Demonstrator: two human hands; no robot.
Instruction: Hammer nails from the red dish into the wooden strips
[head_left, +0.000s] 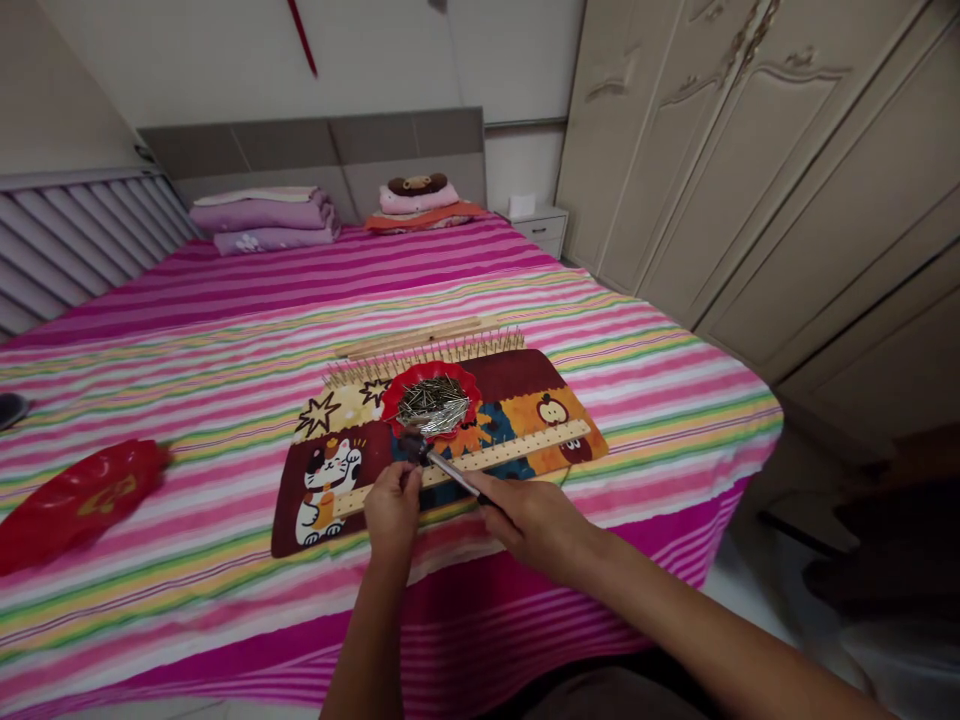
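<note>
My right hand (536,525) grips a hammer (454,470) by its dark handle, with the head just above my left fingertips. My left hand (394,505) is closed in a pinch over a wooden strip (532,443); whatever sits between the fingertips is too small and hidden to make out. Rows of small holes run along this strip, which lies slantwise on a patterned mat (517,375). Behind the hammer head stands a red scalloped bowl (474,380) full of loose nails (431,402).
Behind the bowl, wooden strips with upright nails (435,352) lie near plain wooden sticks (420,337). A red tray (82,500) is on the striped bedspread (225,400) at left. Folded bedding (274,215) sits by the headboard. A wardrobe (712,150) stands right.
</note>
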